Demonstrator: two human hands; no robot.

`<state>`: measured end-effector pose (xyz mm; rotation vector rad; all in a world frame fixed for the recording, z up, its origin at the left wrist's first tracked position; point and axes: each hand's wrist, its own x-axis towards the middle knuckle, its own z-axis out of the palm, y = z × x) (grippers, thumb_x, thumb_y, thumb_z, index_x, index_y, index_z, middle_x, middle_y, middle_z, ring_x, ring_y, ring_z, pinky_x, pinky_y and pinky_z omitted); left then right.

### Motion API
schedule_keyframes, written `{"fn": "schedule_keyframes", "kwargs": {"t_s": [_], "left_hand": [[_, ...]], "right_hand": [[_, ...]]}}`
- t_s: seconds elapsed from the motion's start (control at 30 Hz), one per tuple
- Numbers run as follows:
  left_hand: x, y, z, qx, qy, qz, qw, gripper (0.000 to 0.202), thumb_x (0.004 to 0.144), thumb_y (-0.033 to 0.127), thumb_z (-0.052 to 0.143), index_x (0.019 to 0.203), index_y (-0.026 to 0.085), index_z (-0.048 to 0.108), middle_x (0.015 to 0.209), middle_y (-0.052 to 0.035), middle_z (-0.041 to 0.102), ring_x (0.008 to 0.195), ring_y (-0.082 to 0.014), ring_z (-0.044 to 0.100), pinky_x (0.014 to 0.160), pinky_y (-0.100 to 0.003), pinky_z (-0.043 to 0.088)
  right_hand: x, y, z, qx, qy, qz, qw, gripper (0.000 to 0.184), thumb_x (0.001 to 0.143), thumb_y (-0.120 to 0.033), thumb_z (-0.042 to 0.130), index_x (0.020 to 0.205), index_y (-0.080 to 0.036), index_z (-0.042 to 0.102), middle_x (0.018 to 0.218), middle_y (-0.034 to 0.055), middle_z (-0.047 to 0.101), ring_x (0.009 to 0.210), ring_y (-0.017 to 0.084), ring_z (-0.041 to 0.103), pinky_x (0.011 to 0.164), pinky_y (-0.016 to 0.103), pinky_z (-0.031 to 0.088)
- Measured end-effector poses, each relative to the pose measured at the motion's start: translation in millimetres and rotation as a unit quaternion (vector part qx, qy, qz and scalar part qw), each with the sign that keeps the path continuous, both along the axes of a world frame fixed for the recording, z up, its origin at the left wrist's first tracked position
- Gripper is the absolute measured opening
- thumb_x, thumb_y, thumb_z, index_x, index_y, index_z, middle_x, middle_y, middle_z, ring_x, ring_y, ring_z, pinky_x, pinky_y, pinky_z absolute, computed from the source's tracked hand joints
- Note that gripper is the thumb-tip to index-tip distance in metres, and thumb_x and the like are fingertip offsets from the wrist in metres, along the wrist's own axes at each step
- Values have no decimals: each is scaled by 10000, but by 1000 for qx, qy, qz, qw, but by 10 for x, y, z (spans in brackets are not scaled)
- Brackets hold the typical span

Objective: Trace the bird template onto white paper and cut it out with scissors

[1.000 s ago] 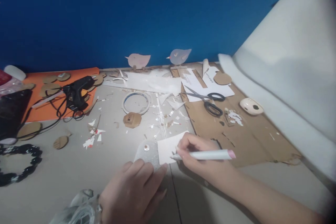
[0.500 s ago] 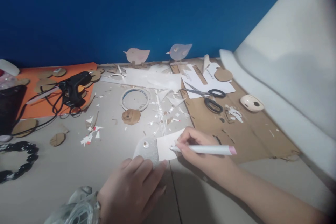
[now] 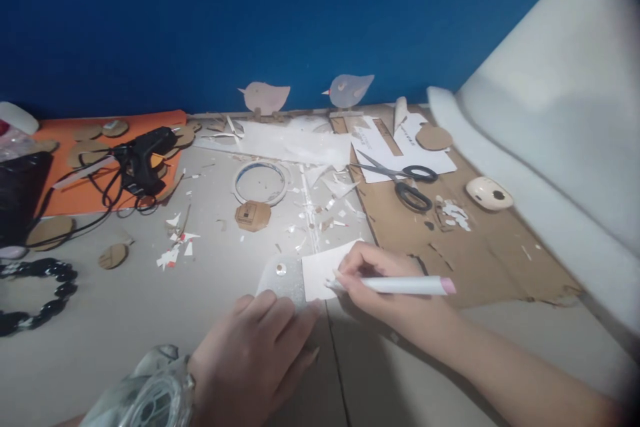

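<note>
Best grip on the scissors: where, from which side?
By the black handles, from above and the right. The scissors lie flat, handles to the right and the blades pointing left, slightly parted, so that approach should stay clear of the edges. The right hand is nearer but holds the pen.
</note>
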<state>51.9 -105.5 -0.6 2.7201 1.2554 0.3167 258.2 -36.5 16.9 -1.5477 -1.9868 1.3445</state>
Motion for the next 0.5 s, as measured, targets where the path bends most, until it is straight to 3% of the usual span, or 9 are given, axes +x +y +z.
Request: {"fn": "schedule_keyframes", "kwargs": {"t_s": [0.5], "left_hand": [[14,14,34,-3,12,-6,1000,317,873,266,454,1167,147,472,757,-11,542,670,-179,508,557,-327,433]], "right_hand": [[27,-10,-36,22,-3,25,999,174,775,-272,535,639,-196,458,618,-32,526,559,115,457,514,225,339]]}}
